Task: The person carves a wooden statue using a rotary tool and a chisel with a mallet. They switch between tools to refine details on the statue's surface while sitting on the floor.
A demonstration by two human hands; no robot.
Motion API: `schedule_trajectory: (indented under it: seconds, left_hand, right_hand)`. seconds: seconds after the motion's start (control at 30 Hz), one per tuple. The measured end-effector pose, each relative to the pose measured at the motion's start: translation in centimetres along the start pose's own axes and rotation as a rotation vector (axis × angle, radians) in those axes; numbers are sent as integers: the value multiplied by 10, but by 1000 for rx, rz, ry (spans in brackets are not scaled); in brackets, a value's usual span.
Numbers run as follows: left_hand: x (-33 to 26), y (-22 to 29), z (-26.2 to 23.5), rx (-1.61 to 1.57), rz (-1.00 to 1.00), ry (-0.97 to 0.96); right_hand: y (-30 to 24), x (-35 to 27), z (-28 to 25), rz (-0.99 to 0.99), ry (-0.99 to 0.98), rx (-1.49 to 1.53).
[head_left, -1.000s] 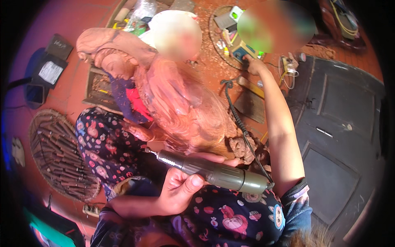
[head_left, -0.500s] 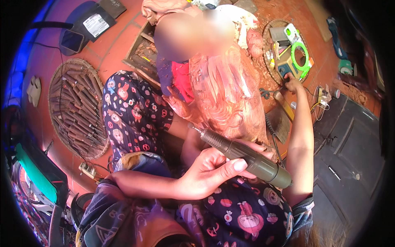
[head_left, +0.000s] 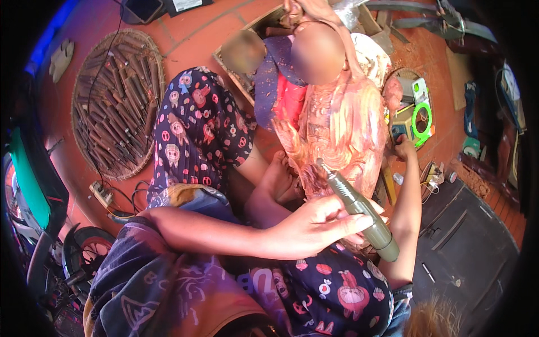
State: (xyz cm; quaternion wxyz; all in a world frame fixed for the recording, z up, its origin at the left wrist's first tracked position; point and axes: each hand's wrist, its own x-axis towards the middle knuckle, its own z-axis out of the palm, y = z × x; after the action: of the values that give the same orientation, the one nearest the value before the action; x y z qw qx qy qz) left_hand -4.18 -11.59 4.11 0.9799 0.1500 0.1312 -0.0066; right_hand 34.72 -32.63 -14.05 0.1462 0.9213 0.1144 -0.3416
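My left hand (head_left: 317, 224) is shut around a long olive-green rotary carving handpiece (head_left: 359, 209). Its thin tip touches the lower part of a pinkish carved wooden statue (head_left: 337, 132) that leans between my legs. My right hand (head_left: 405, 147) is stretched out to the right. Its fingers rest on a small control box with a green ring (head_left: 414, 115) that stands on the red tile floor beside the statue. My bare foot (head_left: 276, 178) is pressed against the statue's base. My legs are in dark patterned trousers (head_left: 196, 129).
A round woven tray (head_left: 84, 73) holding several chisels lies at the left, with a white power strip (head_left: 101, 194) and cables below it. A dark metal panel (head_left: 469, 241) covers the floor at the right. A wheel (head_left: 84, 253) shows at the lower left. Small tools and wood scraps lie about the control box.
The view has swung left and down, so the statue and box sit further right. The handpiece, lying flat across my lap before, now points up with its tip on the statue. My right hand stays at the box.
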Motion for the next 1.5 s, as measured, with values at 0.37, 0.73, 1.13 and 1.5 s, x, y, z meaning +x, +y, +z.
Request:
schedule_trajectory:
  seconds: [0.37,0.73,1.13,1.5]
  left_hand:
    - [51,-12,13,553,554,185]
    - [12,-10,24,411,307,-222]
    - [-40,-34,-123,702,174,288]
    - [-28,-33,-133,830,-46,193]
  right_hand:
    - [-122,-313,-100,-625,-396,915]
    - [-23,-301,-99,-742,-53,1492]
    - [-11,-243,-85,-315,187,1298]
    - [-41,-137,-28,-21,19,1003]
